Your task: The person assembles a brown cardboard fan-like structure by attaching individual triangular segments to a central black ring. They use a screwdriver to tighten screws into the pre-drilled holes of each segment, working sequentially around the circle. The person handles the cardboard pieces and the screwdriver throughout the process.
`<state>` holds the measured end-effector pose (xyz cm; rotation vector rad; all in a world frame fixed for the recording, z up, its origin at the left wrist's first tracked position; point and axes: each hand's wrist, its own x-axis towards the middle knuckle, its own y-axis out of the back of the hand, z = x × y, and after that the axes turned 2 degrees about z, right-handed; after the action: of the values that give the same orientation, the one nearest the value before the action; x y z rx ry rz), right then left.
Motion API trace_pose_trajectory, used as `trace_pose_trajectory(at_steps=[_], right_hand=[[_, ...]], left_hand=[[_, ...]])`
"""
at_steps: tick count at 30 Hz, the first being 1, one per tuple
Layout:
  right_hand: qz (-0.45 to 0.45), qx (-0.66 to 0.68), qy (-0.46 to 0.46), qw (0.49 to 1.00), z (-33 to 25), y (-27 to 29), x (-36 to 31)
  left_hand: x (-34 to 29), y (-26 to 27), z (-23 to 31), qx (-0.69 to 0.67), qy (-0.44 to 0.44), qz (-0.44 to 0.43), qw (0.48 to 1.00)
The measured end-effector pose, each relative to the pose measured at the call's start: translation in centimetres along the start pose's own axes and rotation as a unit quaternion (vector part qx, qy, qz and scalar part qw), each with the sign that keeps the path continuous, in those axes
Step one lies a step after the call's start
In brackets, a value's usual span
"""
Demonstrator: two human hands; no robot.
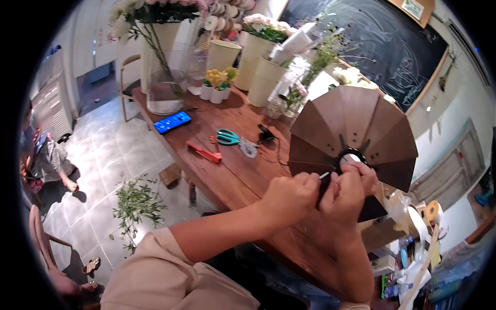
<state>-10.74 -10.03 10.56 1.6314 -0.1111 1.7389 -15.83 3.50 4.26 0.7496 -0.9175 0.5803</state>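
Observation:
A wide, round brown shade made of wedge-shaped panels [356, 116] stands tilted over the right part of the table. At its centre is a black ring with a white piece inside. My right hand [346, 196] is closed just below the ring, its fingers curled against the white piece and a dark part. Close beside it, my left hand [292, 199] is closed on a small black piece [324, 187] that shows between the two hands. Fingers hide most of that piece, so its kind is unclear.
On the wooden table [237, 181] lie a phone [172, 122], a red tool [204, 152], teal-handled scissors [227, 137] and a black plug with cord [267, 134]. Flower buckets [266, 80] and a glass vase [166, 93] stand behind. Cut greenery [137, 204] lies on the floor. A person [49, 144] sits far left.

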Motion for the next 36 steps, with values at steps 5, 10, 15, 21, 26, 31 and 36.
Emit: trace_pose_trajectory(at_steps=[5,10,15,21,26,31,36], right_hand=[[-0.02,0.001,0.002,1.0,0.0,0.9,0.6],[-0.058,0.002,-0.002,0.998,0.6,1.5,0.4],[-0.086,0.025,-0.03,0.996,1.3,2.1,-0.7],[-0.131,0.087,-0.095,0.983,1.9,2.4,-0.5],[-0.178,0.147,-0.132,0.964,2.2,1.6,-1.6],[-0.095,0.131,-0.092,0.982,0.7,2.2,-1.7],[0.336,0.366,-0.167,0.852,-0.2,5.4,-11.7]], left_hand=[[0.3,1.3,0.7,-0.004,0.03,-0.003,1.0],[0.3,1.6,1.1,-0.115,0.069,0.067,0.989],[-2.1,0.5,-3.7,-0.121,0.125,0.154,0.973],[-7.8,-2.1,-8.6,-0.545,0.483,0.156,0.668],[-7.3,-1.9,-5.0,-0.735,0.474,0.146,0.462],[-8.5,-1.6,-5.8,-0.742,0.478,0.167,0.439],[-8.4,-1.3,-5.5,-0.741,0.479,0.189,0.431]])
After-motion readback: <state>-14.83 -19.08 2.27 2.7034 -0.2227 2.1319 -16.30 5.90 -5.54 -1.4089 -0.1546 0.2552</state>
